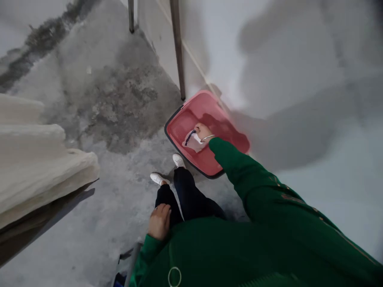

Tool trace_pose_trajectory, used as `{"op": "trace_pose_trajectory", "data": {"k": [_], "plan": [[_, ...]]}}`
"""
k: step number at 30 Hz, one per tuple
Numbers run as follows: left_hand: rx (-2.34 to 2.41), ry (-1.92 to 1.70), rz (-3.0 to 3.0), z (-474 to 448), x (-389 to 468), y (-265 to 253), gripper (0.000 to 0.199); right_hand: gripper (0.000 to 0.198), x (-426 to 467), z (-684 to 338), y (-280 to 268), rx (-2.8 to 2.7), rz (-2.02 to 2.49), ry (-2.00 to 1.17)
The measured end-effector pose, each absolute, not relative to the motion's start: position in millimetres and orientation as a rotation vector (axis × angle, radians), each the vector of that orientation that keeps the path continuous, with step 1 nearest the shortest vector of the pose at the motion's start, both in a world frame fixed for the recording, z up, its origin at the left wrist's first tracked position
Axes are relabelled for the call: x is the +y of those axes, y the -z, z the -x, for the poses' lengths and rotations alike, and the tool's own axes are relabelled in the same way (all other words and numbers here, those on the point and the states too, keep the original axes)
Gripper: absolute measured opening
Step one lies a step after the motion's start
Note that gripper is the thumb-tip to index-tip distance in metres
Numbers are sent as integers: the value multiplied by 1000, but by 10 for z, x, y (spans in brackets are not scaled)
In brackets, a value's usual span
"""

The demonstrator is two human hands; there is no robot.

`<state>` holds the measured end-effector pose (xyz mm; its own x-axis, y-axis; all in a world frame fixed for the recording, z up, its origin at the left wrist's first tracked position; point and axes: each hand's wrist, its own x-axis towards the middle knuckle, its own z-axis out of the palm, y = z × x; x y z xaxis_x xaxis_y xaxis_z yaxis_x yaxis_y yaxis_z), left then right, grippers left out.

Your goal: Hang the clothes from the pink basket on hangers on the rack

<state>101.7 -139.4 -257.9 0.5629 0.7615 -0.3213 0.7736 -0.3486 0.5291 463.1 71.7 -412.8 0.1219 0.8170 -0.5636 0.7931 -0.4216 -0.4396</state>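
My right hand point(202, 132), with a bangle at the wrist, reaches down into a pink plastic tub point(207, 104) with a dark rim along its near side. Its closed fingers grip the upper edge of a pale, thin piece with a dark-blue strip point(192, 144); whether this is cloth or a plastic packet, I cannot tell. The piece hangs over or lies on the tub's floor. On my left thigh rests my left hand point(160, 221), fingers lying loosely over the dark trousers, holding nothing.
Behind the tub stands a thin brown leg point(178, 52) close to the white wall point(284, 59). Off-white cloth point(42, 163) drapes over a dark-edged piece of furniture at left. My white shoes point(178, 160) stand on the stained concrete floor point(119, 103) beside the tub.
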Motion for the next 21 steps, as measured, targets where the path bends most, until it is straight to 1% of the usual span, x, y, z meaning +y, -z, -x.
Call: {"op": "trace_pose_trajectory", "data": {"k": [3, 6, 9, 12, 14, 17, 19, 21], "plan": [[1117, 31, -2261, -1054, -1120, 2361, 37, 26, 512, -4807, 3162, -1487, 2201, -1200], [1055, -14, -2280, -1141, -794, 2088, 35, 29, 350, -4903, 2096, -1194, 1833, -1325], [1077, -207, -2212, -1269, -397, 1737, 35, 40, 281, -4872, 1078, -1133, 1520, -1384], [1031, -478, -2169, -1392, 95, 1199, 40, 47, 285, -4676, 219, -1241, 1276, -1391], [968, -650, -2212, -1465, 423, 739, 48, 49, 301, -4485, -221, -1369, 1111, -1416], [845, -852, -2350, -1612, 766, 96, 61, 48, 299, -4209, -649, -1573, 882, -1485], [682, -851, -2458, -1747, 844, -168, 69, 48, 270, -4061, -801, -1654, 761, -1537], [535, -759, -2503, -1876, 810, -255, 64, 48, 226, -3941, -879, -1727, 658, -1581]]}}
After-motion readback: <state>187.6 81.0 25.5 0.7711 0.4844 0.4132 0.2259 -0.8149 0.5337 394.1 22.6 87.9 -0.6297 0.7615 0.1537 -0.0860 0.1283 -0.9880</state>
